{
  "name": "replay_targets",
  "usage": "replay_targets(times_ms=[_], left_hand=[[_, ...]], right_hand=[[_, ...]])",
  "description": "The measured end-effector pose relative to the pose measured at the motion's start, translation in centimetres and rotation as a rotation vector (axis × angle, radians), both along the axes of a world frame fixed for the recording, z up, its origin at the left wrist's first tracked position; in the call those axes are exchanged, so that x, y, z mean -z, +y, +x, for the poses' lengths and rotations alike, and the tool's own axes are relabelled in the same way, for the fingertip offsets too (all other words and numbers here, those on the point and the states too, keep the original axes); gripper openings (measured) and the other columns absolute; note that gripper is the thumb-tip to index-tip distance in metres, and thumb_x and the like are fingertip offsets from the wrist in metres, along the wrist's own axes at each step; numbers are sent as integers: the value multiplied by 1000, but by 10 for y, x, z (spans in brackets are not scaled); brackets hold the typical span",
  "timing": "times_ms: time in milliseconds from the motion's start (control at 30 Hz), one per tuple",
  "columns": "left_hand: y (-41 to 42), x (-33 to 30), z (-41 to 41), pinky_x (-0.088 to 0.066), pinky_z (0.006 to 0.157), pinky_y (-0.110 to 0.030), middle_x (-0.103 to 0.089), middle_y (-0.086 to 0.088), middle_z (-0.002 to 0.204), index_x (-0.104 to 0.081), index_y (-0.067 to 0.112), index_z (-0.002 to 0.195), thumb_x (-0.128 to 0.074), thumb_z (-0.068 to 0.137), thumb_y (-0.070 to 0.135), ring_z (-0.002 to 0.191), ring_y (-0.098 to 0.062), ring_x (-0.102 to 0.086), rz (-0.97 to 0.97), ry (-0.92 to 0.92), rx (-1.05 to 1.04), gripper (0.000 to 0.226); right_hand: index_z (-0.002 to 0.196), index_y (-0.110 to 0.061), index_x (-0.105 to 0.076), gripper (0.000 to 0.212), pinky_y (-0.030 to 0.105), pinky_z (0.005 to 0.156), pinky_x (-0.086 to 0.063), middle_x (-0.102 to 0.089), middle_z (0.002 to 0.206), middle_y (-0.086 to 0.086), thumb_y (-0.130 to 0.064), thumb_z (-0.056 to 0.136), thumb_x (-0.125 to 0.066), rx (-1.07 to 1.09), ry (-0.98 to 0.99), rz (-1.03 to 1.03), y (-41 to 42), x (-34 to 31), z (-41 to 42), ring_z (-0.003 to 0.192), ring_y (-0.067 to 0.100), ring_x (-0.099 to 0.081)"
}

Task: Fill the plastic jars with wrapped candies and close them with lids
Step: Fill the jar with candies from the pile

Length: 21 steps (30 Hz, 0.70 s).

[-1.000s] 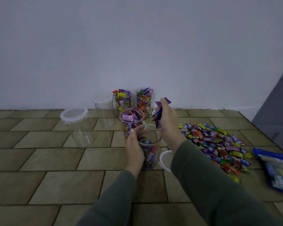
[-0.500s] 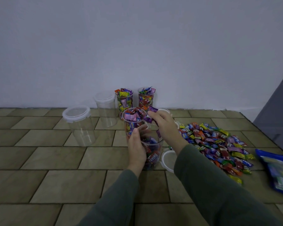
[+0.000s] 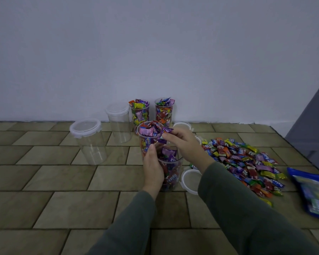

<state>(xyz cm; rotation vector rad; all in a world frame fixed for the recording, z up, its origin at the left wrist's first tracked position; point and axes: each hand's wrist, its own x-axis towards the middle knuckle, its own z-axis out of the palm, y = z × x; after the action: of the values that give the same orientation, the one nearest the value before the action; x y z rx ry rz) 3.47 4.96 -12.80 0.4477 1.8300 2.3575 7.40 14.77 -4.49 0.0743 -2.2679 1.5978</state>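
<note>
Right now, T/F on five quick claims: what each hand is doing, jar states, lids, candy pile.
1. The left hand grips the jar being filled. True.
2. The right hand is empty. False: it pinches purple wrapped candies over that jar.
3. Both empty jars, the near one and the far one, have lids on. True.
4. The loose candy pile lies on the person's left. False: it lies on the right, beside the blue bag.
5. The three full jars are closed. False: candies stick out of their open tops, as on the nearest full jar; a loose lid lies on the floor.
</note>
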Motion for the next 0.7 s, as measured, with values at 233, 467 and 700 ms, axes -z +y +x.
replay_targets(times_ms=[233, 467, 700], left_hand=[[1, -1, -1, -47, 100, -40, -71, -5, 110, -67, 12, 113, -28, 91, 60, 110, -18, -63, 41, 18, 31, 65], [-7, -5, -1, -47, 101, -39, -71, -4, 111, -67, 10, 115, -33, 94, 52, 109, -16, -64, -37, 41, 24, 58], [-20, -46, 4, -55, 88, -30, -68, 7, 104, -66, 22, 107, -54, 97, 14, 98, -6, -65, -99, 164, -130, 17]], right_hand=[[88, -30, -71, 28, 47, 95, -42, -55, 101, -15, -52, 76, -59, 221, -64, 748, 30, 7, 1, 101, 10, -52], [92, -36, -66, 7, 33, 85, -43, -59, 104, -11, -37, 85, -67, 166, -120, 343, 36, 7, 20, 99, 7, -53], [102, -26, -66, 10, 20, 75, -48, -62, 101, -11, -26, 93, -59, 286, -182, 157, 52, 35, 44, 89, 4, -59]])
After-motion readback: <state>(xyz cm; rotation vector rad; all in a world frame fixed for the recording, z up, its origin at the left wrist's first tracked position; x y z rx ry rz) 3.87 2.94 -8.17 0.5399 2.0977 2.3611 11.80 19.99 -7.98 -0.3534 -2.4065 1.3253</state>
